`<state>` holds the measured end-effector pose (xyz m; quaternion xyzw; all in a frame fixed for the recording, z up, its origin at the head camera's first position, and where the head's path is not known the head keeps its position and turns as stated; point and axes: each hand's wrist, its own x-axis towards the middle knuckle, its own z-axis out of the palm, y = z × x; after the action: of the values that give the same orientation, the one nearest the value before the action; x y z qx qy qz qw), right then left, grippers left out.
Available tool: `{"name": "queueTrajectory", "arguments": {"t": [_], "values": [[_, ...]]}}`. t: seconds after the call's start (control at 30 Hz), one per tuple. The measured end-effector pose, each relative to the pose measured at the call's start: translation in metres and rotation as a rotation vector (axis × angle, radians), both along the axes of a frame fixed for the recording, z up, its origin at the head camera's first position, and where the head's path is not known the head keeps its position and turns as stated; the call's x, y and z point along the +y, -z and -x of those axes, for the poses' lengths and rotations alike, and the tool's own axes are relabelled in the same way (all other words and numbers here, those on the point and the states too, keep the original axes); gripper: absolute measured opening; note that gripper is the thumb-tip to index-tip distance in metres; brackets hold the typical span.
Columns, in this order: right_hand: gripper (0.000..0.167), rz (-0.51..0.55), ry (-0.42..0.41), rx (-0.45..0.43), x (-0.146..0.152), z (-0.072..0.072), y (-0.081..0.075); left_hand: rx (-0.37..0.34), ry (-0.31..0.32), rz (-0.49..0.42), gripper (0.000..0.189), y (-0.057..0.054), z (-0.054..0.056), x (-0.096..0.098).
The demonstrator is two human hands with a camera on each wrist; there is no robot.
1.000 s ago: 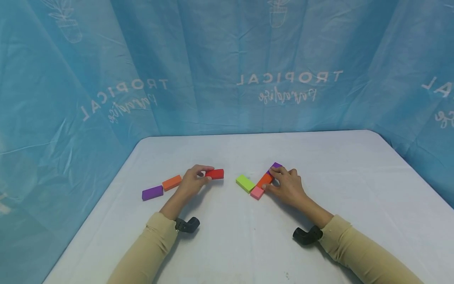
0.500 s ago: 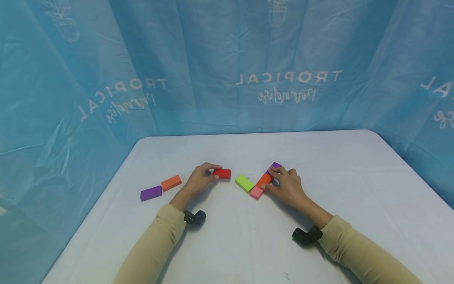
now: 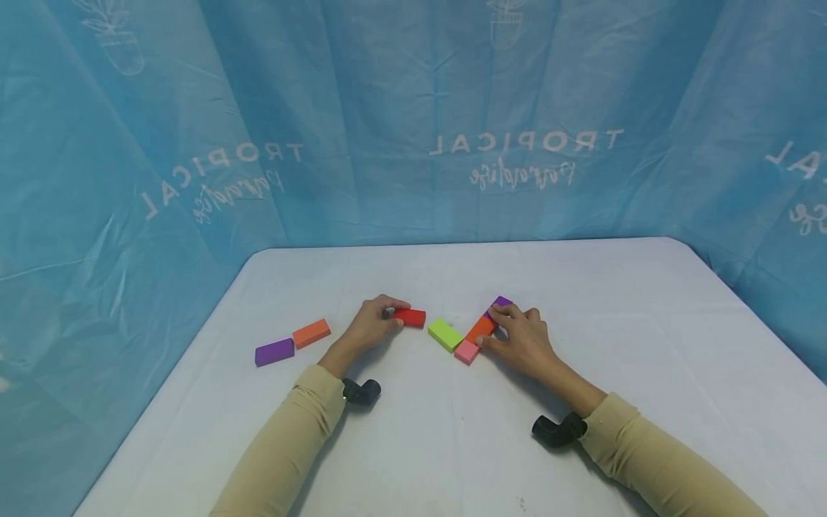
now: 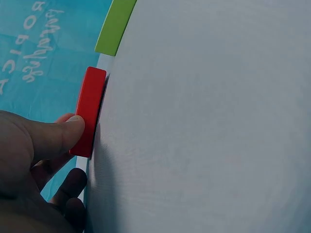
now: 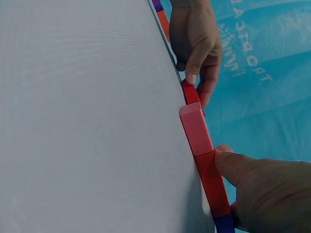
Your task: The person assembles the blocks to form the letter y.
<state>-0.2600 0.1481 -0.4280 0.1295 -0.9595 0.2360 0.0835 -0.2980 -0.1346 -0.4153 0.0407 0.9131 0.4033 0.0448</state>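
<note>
My left hand (image 3: pixel 375 322) pinches a red block (image 3: pixel 412 318) between thumb and fingers, close to the table. In the left wrist view the block's free end (image 4: pixel 94 82) points at a lime-green block (image 4: pixel 115 29), with a small gap between them. That green block (image 3: pixel 446 335) lies at an angle to a slanted row made of a pink block (image 3: pixel 467 352), an orange-red block (image 3: pixel 479 329) and a purple block (image 3: pixel 501 300). My right hand (image 3: pixel 525 339) holds the row, thumb against the orange-red block near the pink one, fingers at the purple one.
On the left of the white table (image 3: pixel 413 445) lie another purple block (image 3: pixel 274 352) and an orange block (image 3: pixel 311 333), nearly end to end. A blue printed curtain (image 3: pixel 362 129) hangs behind the table. Each wrist carries a black device, one on the left (image 3: pixel 365 393).
My left hand has slid to the right with the red block, narrowing the gap to the lime-green block. My right hand and its row stay in place.
</note>
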Motion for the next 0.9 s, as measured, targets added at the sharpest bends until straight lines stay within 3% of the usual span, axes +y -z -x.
{"name": "queueTrajectory", "arguments": {"t": [0.3, 0.47, 0.67, 0.9], "values": [[0.063, 0.005, -0.003, 0.021, -0.001, -0.002, -0.001, -0.018, -0.020, 0.017, 0.041, 0.002, 0.000, 0.000], [0.064, -0.003, -0.003, 0.001, -0.001, -0.001, 0.000, 0.014, -0.056, 0.010, 0.044, 0.001, -0.004, 0.000], [0.066, -0.009, 0.000, -0.006, 0.000, 0.000, 0.000, 0.064, -0.120, 0.036, 0.047, 0.002, -0.011, 0.003], [0.066, -0.011, 0.000, -0.009, 0.000, 0.000, 0.001, 0.114, -0.238, 0.046, 0.048, 0.003, -0.017, 0.016]]}}
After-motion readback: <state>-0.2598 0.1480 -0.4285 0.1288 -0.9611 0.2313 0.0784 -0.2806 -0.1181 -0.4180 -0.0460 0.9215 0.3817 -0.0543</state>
